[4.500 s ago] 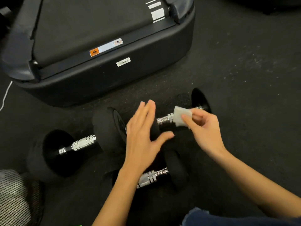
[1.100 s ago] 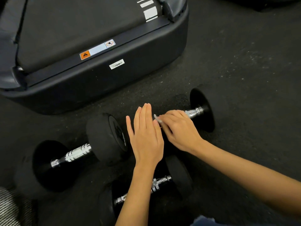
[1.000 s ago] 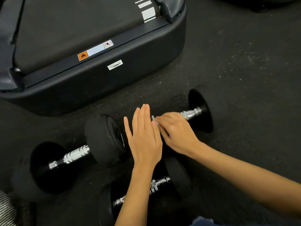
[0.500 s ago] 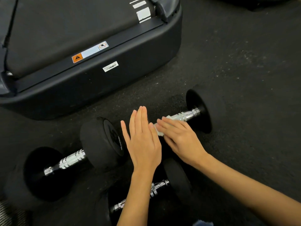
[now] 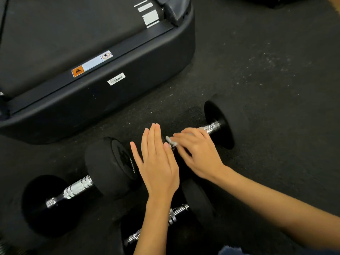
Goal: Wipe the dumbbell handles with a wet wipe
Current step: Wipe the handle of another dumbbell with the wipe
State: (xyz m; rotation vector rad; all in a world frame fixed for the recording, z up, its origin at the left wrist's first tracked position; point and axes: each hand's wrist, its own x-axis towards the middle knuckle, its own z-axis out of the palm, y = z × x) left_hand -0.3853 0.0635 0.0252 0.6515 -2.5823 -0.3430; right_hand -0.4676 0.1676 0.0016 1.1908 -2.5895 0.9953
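right hand (image 5: pixel 199 153) pressing wet wipe (image 5: pixel 172 141) onto far dumbbell handle (image 5: pixel 211 128) at one o'clock, fingers curled over it; left hand (image 5: pixel 158 162), fingers straight and together, steadying the weight against rolling

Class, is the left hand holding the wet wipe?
No: the left hand lies flat, while the right hand presses the wet wipe on the handle.
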